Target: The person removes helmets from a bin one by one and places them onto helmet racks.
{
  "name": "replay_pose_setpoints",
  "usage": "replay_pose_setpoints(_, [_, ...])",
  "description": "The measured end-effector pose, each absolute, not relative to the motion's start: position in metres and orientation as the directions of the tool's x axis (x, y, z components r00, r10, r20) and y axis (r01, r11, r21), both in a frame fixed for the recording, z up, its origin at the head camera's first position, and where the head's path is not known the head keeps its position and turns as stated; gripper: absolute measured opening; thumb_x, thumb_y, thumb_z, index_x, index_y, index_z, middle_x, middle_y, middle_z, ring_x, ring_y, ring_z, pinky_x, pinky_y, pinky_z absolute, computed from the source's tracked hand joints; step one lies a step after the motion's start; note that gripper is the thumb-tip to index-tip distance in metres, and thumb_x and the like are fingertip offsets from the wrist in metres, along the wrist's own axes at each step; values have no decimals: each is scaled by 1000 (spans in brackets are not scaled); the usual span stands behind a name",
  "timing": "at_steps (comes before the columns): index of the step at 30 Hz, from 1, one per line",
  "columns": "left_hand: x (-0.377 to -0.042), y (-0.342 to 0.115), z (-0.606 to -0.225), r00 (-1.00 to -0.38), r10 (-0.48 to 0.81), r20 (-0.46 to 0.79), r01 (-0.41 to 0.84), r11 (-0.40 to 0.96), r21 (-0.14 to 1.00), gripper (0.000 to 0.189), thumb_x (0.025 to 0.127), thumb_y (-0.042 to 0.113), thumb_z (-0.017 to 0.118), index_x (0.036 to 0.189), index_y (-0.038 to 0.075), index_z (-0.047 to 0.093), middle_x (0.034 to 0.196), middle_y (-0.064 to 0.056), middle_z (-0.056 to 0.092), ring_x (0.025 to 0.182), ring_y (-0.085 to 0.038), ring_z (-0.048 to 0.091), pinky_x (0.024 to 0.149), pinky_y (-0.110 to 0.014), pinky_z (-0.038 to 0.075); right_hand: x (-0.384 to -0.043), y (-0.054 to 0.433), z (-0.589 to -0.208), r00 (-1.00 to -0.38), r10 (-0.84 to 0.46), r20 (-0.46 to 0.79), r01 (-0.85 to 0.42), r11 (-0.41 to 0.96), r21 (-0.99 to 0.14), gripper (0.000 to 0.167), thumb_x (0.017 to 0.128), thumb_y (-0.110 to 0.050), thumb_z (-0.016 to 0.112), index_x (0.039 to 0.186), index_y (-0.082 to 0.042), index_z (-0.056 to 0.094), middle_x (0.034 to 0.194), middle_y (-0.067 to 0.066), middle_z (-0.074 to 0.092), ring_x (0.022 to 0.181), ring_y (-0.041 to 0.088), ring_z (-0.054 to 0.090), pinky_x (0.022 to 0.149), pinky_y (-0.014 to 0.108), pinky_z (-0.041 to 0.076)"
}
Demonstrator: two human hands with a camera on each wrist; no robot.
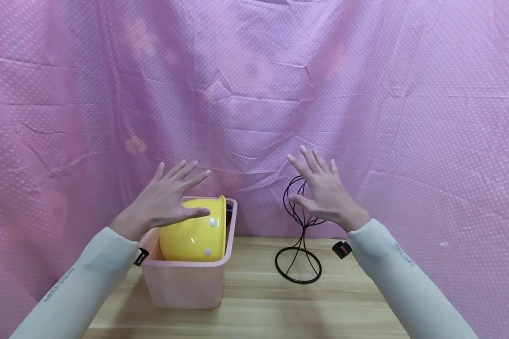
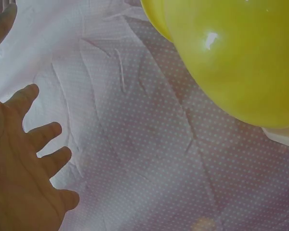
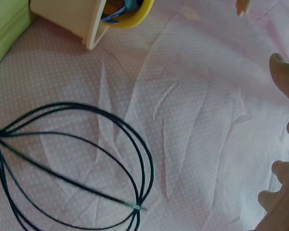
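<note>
My left hand (image 1: 163,200) is raised with spread fingers and holds nothing; in the head view it overlaps a yellow hard hat (image 1: 191,235). The hard hat lies on its side inside a pink plastic bin (image 1: 186,285), its brim toward the right wall. My right hand (image 1: 328,195), also spread and holding nothing, is up in front of a black wire stand (image 1: 303,230). This stand has a round cage top and a ring base on the table. In the right wrist view the cage (image 3: 67,163) is close by, apart from the fingers.
The bin and stand share a wood-grain table (image 1: 263,301). Pink dotted cloth (image 1: 254,117) hangs behind and at both sides. Blue straps (image 3: 127,7) show inside the hard hat. A dark item (image 1: 229,214) is by the bin's right wall.
</note>
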State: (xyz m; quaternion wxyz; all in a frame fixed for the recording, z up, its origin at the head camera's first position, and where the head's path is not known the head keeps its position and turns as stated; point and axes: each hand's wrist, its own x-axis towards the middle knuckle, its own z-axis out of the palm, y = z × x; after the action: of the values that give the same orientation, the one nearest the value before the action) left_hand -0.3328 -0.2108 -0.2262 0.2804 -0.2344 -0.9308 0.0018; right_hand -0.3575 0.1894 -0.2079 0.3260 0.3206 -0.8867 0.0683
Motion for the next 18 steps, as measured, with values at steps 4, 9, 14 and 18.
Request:
replay_pose_setpoints(4, [-335,-218,-230,-748,416,517,430,897,-101,89,85,75,58,159,33,32,169,-9,26,157,-39,20,124,-73,5,-361,179,-211,-587,-523,618,-623,779,68,90,90,-53,67,163,-33,17,173,9,5,160,40,3,121,77,1])
replay_pose_setpoints(9, [-336,-226,-234,-775,386,501,416,908,-56,88,87,74,57,160,32,32,170,-10,24,158,-40,19,124,-73,5,-365,166,-215,-586,-535,608,-652,757,37,90,91,-55,66,163,-31,17,173,10,4,160,40,1,122,75,0])
replay_pose_setpoints(14, [-334,-233,-238,-786,378,489,411,910,-42,87,88,73,56,160,31,30,170,-11,24,157,-42,19,124,-73,5,-369,156,-218,-588,-545,597,-672,741,15,89,92,-61,61,163,-33,16,173,9,3,160,38,0,123,74,4])
replay_pose_setpoints(18, [-331,-239,-241,-795,378,475,414,910,-32,88,89,73,54,161,31,28,169,-13,25,156,-45,20,122,-75,7,-371,147,-221,-592,-551,588,-681,732,0,87,93,-63,59,163,-35,15,174,6,1,160,36,-1,122,74,10])
